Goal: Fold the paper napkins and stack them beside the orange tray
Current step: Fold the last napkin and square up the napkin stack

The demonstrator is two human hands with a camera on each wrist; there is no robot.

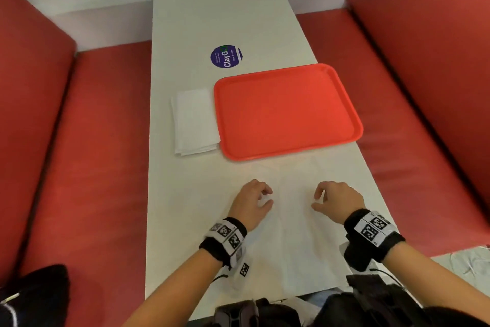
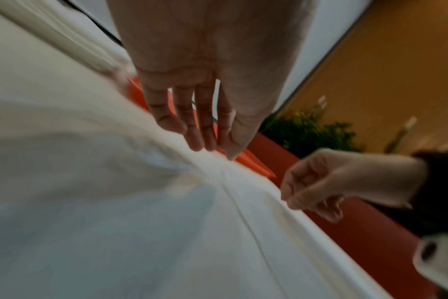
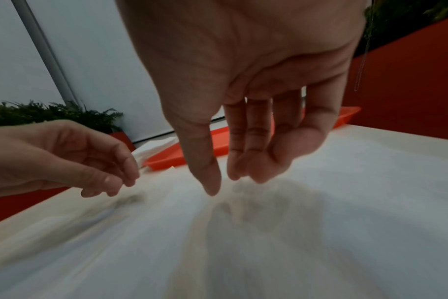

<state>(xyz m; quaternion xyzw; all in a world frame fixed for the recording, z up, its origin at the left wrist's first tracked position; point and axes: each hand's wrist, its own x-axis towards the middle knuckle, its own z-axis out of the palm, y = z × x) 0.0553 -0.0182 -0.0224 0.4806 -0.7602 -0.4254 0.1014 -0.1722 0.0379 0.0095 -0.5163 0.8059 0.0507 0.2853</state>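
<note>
- Head view: a long white table (image 1: 185,22) runs between red benches (image 1: 87,154). On it lies an orange tray (image 1: 287,112), and just left of the tray, touching its edge, a stack of folded napkins (image 1: 195,121). Beyond the tray is a round blue sticker (image 1: 226,57) reading "ClayG…" (the smaller print is too fine to read). Near the person an unfolded napkin (image 1: 291,234) lies flat, pale against the table. The left hand (image 1: 253,203) and right hand (image 1: 338,200) are over it, apart, fingers loosely curled, holding nothing. Both wrists wear black bands with square black-and-white code tags (image 1: 371,228).
- Left wrist view: the left hand (image 2: 205,91) has fingers pointing down toward the napkin (image 2: 141,202), tips at or just above the paper; contact cannot be told through the blur. The right hand (image 2: 325,182) is loosely curled at the right; a strip of the tray (image 2: 253,163) shows beyond.
- Right wrist view: the right hand (image 3: 243,101) hangs with fingers slack and thumb just above the napkin (image 3: 269,242). The left hand (image 3: 72,159) is curled and empty at the left, with the tray (image 3: 218,141) and the stack (image 3: 151,147) beyond.
</note>
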